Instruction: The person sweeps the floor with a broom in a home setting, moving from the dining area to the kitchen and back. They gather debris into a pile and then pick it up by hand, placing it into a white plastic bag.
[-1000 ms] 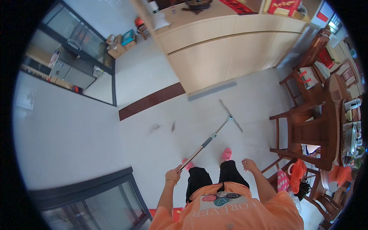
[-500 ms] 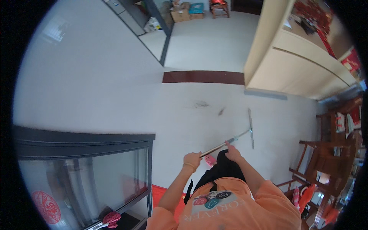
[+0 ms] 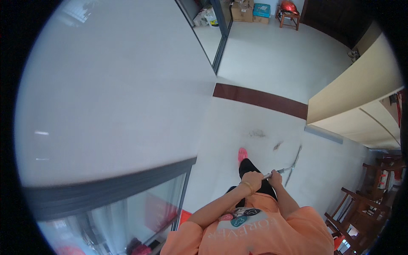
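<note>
Squeegee (image 3: pixel 267 175), T-shaped with a silver metal pole, is resting its thin straight grey bar (image 3: pixel 298 153) on the shiny white floor (image 3: pixel 229 114), just right of a small dark smudge (image 3: pixel 277 146). Bare left hand (image 3: pixel 253 180) is wrapping the pole pretty snugly, bare right hand (image 3: pixel 275 177) is clamping it further down, nearer the bar.
</note>
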Action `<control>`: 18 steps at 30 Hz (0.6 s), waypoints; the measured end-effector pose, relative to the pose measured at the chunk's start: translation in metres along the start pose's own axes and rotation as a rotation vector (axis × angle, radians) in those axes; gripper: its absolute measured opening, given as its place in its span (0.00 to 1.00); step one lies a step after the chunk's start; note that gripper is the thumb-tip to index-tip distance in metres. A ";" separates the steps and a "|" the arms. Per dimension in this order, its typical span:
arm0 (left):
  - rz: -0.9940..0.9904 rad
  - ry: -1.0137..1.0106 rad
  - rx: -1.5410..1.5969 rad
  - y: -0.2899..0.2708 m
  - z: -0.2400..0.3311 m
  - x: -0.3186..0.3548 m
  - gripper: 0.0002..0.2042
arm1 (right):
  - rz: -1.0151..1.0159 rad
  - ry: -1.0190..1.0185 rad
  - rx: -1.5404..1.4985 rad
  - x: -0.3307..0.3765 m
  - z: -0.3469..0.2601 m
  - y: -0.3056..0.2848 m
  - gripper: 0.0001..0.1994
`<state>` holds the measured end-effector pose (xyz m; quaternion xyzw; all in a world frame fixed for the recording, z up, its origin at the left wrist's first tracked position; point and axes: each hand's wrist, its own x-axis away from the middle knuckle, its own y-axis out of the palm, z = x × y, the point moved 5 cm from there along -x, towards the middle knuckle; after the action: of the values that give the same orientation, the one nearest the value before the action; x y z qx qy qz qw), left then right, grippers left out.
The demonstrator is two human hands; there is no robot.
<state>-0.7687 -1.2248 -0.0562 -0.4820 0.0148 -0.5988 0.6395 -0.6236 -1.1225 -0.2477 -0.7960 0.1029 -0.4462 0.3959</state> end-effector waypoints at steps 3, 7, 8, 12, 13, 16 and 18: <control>0.038 0.054 -0.161 -0.075 -0.032 -0.024 0.09 | 0.072 -0.048 -0.053 -0.048 -0.066 -0.023 0.14; 0.083 -0.008 -0.168 -0.164 -0.094 -0.049 0.09 | 0.114 -0.067 -0.065 -0.105 -0.163 -0.050 0.13; 0.131 0.047 -0.199 -0.197 -0.101 -0.056 0.08 | 0.155 -0.114 -0.076 -0.121 -0.187 -0.056 0.12; 0.082 -0.012 -0.336 -0.308 -0.133 -0.086 0.07 | 0.194 -0.121 -0.143 -0.175 -0.286 -0.105 0.09; 0.111 0.031 -0.365 -0.337 -0.141 -0.094 0.07 | 0.233 -0.080 -0.182 -0.191 -0.310 -0.114 0.09; 0.162 0.086 -0.398 -0.399 -0.164 -0.112 0.07 | 0.346 -0.101 -0.294 -0.237 -0.365 -0.154 0.09; 0.151 0.144 -0.414 -0.441 -0.148 -0.126 0.07 | 0.427 -0.110 -0.350 -0.251 -0.384 -0.182 0.10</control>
<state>-1.2243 -1.1351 0.0739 -0.5564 0.2187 -0.5664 0.5672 -1.1077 -1.0783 -0.1630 -0.8355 0.3222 -0.2841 0.3427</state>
